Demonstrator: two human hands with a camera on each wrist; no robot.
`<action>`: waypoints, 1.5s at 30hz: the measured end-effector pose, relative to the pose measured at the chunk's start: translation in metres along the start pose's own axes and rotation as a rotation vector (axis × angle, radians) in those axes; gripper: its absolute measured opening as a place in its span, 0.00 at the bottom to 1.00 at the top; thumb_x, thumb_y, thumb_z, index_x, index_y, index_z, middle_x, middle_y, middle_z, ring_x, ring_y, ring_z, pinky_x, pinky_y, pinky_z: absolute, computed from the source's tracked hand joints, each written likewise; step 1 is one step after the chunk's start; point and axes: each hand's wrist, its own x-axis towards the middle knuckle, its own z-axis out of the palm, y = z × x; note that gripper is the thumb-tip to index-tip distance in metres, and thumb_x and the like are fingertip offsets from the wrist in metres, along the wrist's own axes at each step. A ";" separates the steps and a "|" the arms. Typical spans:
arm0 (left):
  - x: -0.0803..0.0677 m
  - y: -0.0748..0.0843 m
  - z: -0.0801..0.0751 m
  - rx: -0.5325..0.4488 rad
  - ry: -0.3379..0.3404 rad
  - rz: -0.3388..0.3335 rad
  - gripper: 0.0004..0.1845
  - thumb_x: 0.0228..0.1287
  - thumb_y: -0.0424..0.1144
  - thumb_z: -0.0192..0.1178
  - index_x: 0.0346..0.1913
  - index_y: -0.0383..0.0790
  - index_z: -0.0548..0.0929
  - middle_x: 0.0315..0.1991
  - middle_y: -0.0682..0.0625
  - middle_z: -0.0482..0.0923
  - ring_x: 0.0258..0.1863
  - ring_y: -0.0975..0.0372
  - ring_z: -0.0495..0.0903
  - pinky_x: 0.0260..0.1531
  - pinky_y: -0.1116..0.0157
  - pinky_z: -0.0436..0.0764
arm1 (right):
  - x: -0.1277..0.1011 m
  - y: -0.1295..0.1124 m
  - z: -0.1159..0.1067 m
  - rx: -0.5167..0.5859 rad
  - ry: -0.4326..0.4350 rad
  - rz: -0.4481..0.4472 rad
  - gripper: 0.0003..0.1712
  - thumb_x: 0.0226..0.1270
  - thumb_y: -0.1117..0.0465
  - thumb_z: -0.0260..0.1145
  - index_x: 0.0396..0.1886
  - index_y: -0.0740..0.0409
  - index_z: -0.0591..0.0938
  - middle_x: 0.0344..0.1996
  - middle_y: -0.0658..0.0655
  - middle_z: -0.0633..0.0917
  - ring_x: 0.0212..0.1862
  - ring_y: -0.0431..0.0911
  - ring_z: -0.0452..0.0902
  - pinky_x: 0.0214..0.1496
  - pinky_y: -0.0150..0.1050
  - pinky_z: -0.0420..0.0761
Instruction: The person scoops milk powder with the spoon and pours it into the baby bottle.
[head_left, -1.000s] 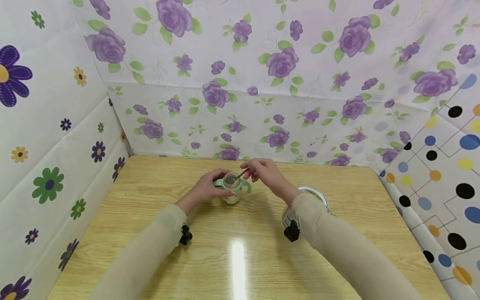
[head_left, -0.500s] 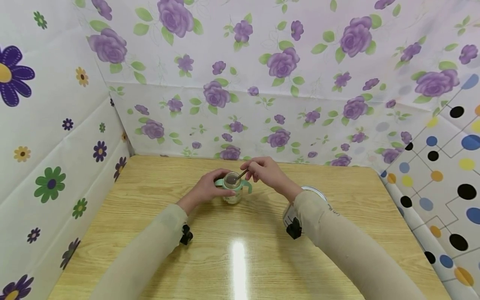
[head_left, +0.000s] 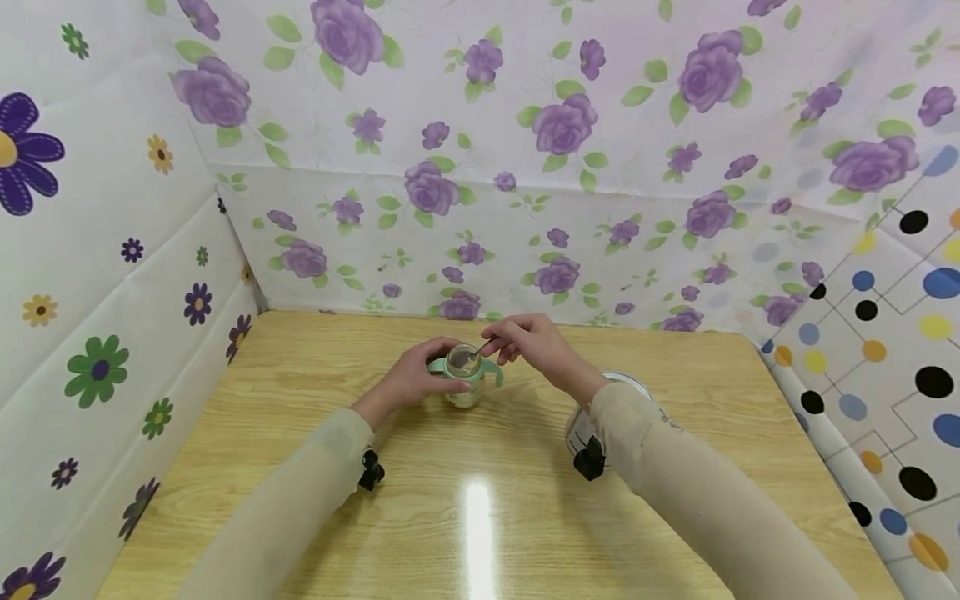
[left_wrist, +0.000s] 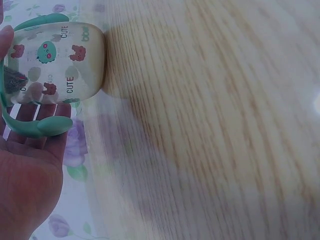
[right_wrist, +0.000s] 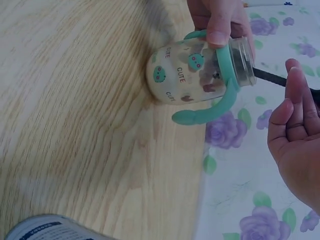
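Left hand (head_left: 408, 381) gripped bottle (head_left: 464, 377) upright at mid-table (head_left: 300, 467) | right hand (head_left: 534, 343) just beside, pinched spoon (head_left: 480, 347) dipped into its open mouth | white tin (head_left: 633, 385) lay near, behind right forearm, partly hidden.

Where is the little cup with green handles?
In the head view the cup stands mid-table, held by the left hand, with the right hand holding a spoon in it.
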 end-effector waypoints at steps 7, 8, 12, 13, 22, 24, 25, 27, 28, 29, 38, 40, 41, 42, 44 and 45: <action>0.000 -0.001 0.002 -0.005 0.001 0.003 0.36 0.61 0.45 0.82 0.71 0.49 0.80 0.62 0.52 0.84 0.61 0.55 0.83 0.64 0.50 0.81 | 0.001 0.004 -0.001 0.088 0.058 -0.030 0.26 0.86 0.44 0.58 0.51 0.62 0.90 0.37 0.56 0.93 0.36 0.57 0.86 0.44 0.40 0.84; 0.000 -0.001 0.002 -0.009 0.000 0.002 0.36 0.60 0.45 0.82 0.71 0.49 0.80 0.62 0.52 0.84 0.61 0.55 0.82 0.64 0.50 0.80 | 0.001 0.004 -0.002 0.086 0.073 -0.035 0.27 0.86 0.44 0.58 0.51 0.62 0.90 0.36 0.56 0.93 0.36 0.57 0.87 0.44 0.40 0.84; 0.000 -0.001 0.003 -0.015 -0.004 -0.004 0.36 0.60 0.44 0.83 0.71 0.48 0.80 0.62 0.51 0.84 0.62 0.52 0.82 0.65 0.49 0.80 | 0.000 0.004 -0.005 0.098 0.132 -0.041 0.28 0.86 0.43 0.58 0.50 0.63 0.91 0.34 0.56 0.93 0.33 0.53 0.86 0.42 0.38 0.85; 0.000 -0.001 0.003 -0.013 -0.004 -0.006 0.36 0.60 0.44 0.83 0.71 0.48 0.80 0.62 0.51 0.84 0.62 0.52 0.82 0.65 0.49 0.80 | -0.001 0.004 -0.006 0.105 0.140 -0.040 0.28 0.86 0.44 0.58 0.51 0.63 0.90 0.34 0.55 0.93 0.32 0.52 0.86 0.42 0.38 0.84; -0.001 0.003 0.004 0.010 0.003 -0.037 0.35 0.60 0.45 0.82 0.69 0.47 0.81 0.60 0.50 0.84 0.60 0.55 0.82 0.64 0.50 0.80 | -0.007 -0.005 -0.020 0.244 0.163 -0.033 0.29 0.89 0.46 0.55 0.52 0.68 0.88 0.31 0.51 0.92 0.29 0.43 0.83 0.44 0.39 0.86; -0.001 0.002 0.003 0.007 0.005 -0.031 0.36 0.60 0.44 0.82 0.70 0.47 0.80 0.61 0.49 0.84 0.61 0.55 0.82 0.65 0.50 0.80 | -0.013 -0.011 -0.029 0.310 0.180 -0.033 0.27 0.90 0.48 0.54 0.50 0.65 0.89 0.30 0.50 0.92 0.29 0.41 0.84 0.43 0.37 0.86; -0.001 0.002 0.003 0.001 0.006 -0.028 0.36 0.60 0.43 0.82 0.71 0.46 0.80 0.62 0.48 0.84 0.61 0.54 0.82 0.65 0.50 0.80 | -0.016 -0.013 -0.034 0.359 0.192 -0.034 0.26 0.90 0.49 0.53 0.48 0.64 0.89 0.30 0.51 0.92 0.29 0.41 0.84 0.42 0.35 0.86; -0.001 0.002 0.002 -0.002 0.007 -0.019 0.37 0.60 0.42 0.82 0.72 0.46 0.79 0.62 0.47 0.83 0.62 0.53 0.82 0.65 0.49 0.80 | -0.026 -0.018 -0.048 0.452 0.221 -0.035 0.25 0.90 0.51 0.53 0.46 0.63 0.90 0.30 0.51 0.92 0.29 0.39 0.83 0.38 0.31 0.84; -0.001 0.002 0.002 -0.001 0.006 -0.015 0.37 0.61 0.42 0.82 0.72 0.46 0.79 0.63 0.46 0.83 0.62 0.53 0.82 0.65 0.49 0.80 | -0.031 -0.019 -0.057 0.494 0.234 -0.032 0.25 0.90 0.51 0.53 0.44 0.61 0.90 0.30 0.52 0.92 0.29 0.39 0.83 0.38 0.30 0.84; -0.001 0.001 0.001 -0.002 0.004 -0.013 0.37 0.61 0.42 0.82 0.72 0.46 0.79 0.63 0.46 0.83 0.61 0.53 0.82 0.65 0.49 0.80 | -0.038 -0.020 -0.066 0.537 0.246 -0.027 0.24 0.90 0.51 0.53 0.43 0.60 0.91 0.30 0.52 0.92 0.29 0.39 0.83 0.37 0.29 0.84; -0.004 0.008 -0.002 0.022 -0.004 -0.045 0.37 0.61 0.44 0.81 0.73 0.48 0.78 0.63 0.47 0.83 0.61 0.54 0.81 0.65 0.49 0.80 | -0.101 -0.005 -0.132 0.613 0.271 -0.016 0.23 0.88 0.50 0.55 0.49 0.62 0.90 0.35 0.53 0.92 0.34 0.40 0.84 0.41 0.32 0.85; -0.004 0.009 -0.002 0.025 -0.007 -0.053 0.38 0.61 0.45 0.81 0.73 0.48 0.78 0.62 0.48 0.82 0.61 0.54 0.81 0.65 0.49 0.80 | -0.115 0.001 -0.141 0.616 0.270 -0.014 0.23 0.88 0.50 0.56 0.49 0.62 0.89 0.36 0.53 0.92 0.35 0.41 0.84 0.41 0.32 0.85; -0.004 0.010 -0.003 0.026 -0.009 -0.056 0.38 0.61 0.45 0.81 0.73 0.48 0.78 0.62 0.48 0.82 0.61 0.54 0.81 0.65 0.49 0.79 | -0.121 0.004 -0.145 0.613 0.267 -0.015 0.23 0.88 0.50 0.56 0.49 0.62 0.89 0.36 0.53 0.92 0.35 0.41 0.85 0.41 0.32 0.85; -0.004 0.010 -0.003 0.027 -0.011 -0.060 0.38 0.61 0.45 0.81 0.73 0.48 0.78 0.63 0.48 0.82 0.61 0.54 0.81 0.65 0.49 0.79 | -0.126 0.007 -0.149 0.604 0.264 -0.019 0.23 0.88 0.50 0.56 0.49 0.63 0.89 0.36 0.53 0.92 0.36 0.40 0.85 0.41 0.32 0.85; -0.004 0.010 -0.003 0.021 -0.015 -0.064 0.38 0.61 0.46 0.81 0.73 0.48 0.77 0.63 0.47 0.82 0.62 0.53 0.80 0.65 0.48 0.79 | -0.137 0.014 -0.155 0.595 0.254 -0.025 0.24 0.88 0.51 0.55 0.49 0.64 0.89 0.36 0.54 0.92 0.36 0.41 0.86 0.40 0.32 0.85; -0.004 0.010 -0.004 0.020 -0.017 -0.066 0.38 0.61 0.46 0.82 0.73 0.48 0.78 0.63 0.47 0.82 0.62 0.53 0.80 0.65 0.48 0.79 | -0.141 0.017 -0.158 0.586 0.251 -0.025 0.24 0.89 0.51 0.54 0.50 0.64 0.89 0.36 0.54 0.92 0.36 0.41 0.86 0.39 0.32 0.85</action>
